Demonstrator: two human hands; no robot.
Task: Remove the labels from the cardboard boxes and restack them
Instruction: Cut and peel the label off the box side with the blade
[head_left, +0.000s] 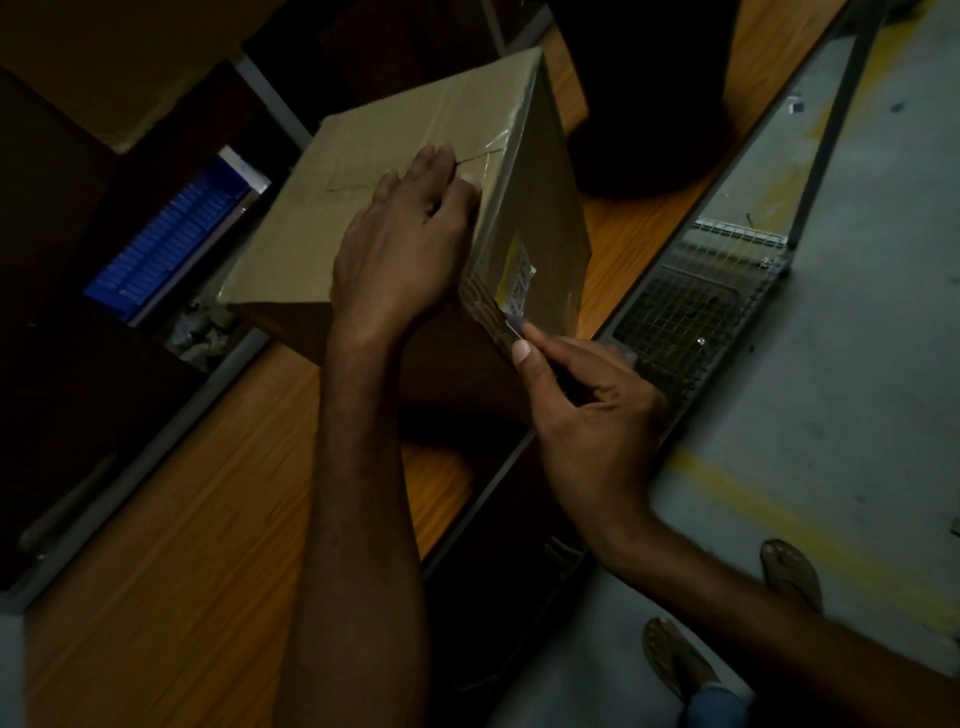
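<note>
Starting at the far left, we see a blue slatted crate (171, 244) in the dark beyond the table's grey edge. Just beside it, lower down, lies a heap of crumpled pale scraps (200, 325). Next we come to the wooden table (208, 493), its orange-brown grain running towards us. On it sits the cardboard box (384, 135), sealed with clear tape across the top and turned so that one corner points our way. Its right side face is near the table's right edge.

We find the left hand (400, 244) lying on the box's top face close to that side. Its fingers are straight and slightly spread, and its palm presses down, gripping nothing. Further right, on the side face, we see the label (521, 278), white and yellow with small print that we cannot read. Its lower end is lifted off the cardboard. The right hand (587, 410) reaches in from the lower right, and its thumb and forefinger pinch that lifted end, with the other fingers curled into the palm.

Behind the box, at the top, we make out a dark bulky thing (649, 104) on the table; what it is we cannot tell. Just beside the table's right edge we see a wire mesh basket (691, 306). Beyond it is the grey floor (857, 364), and at the lower right are two sandalled feet (789, 571).
</note>
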